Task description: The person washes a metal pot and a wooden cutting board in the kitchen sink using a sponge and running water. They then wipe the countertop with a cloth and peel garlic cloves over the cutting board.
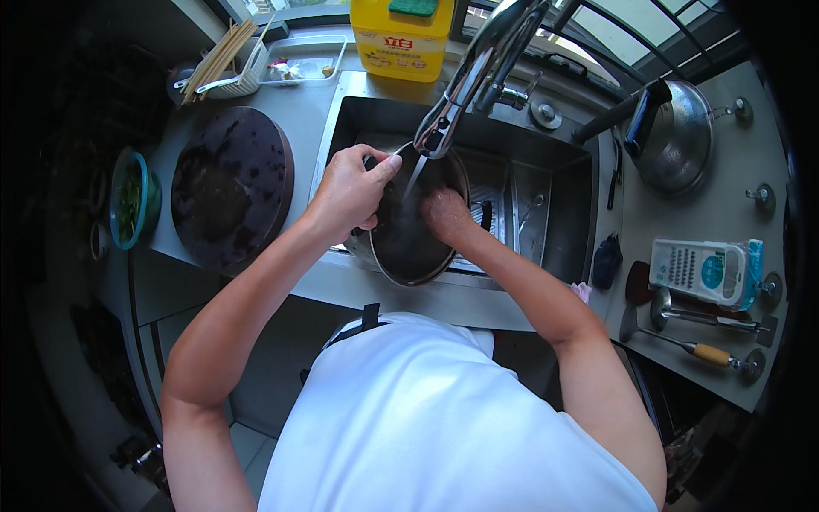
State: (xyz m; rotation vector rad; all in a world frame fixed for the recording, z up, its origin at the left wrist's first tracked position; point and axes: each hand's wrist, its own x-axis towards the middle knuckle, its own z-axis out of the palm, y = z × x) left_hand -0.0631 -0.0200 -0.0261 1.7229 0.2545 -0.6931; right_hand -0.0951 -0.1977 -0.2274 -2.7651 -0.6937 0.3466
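My left hand (355,185) holds a metal pot (419,280) by its upper left rim, thumb on the edge. The pot tilts, mouth towards me, over the front edge of a stainless steel sink (569,211). Inside it is my right hand (446,214), its fingers against the inner wall and partly hidden; whether they hold something cannot be seen. A stream of water (414,179) runs into the pot from a chrome faucet (441,121) above.
Left of the sink lies a round dark chopping board (227,185), with a teal bowl of greens (153,198) beyond. A yellow detergent jug (403,45) stands behind. At right are a steel colander (681,141), a boxed grater (694,272) and a wooden-handled spatula (710,354).
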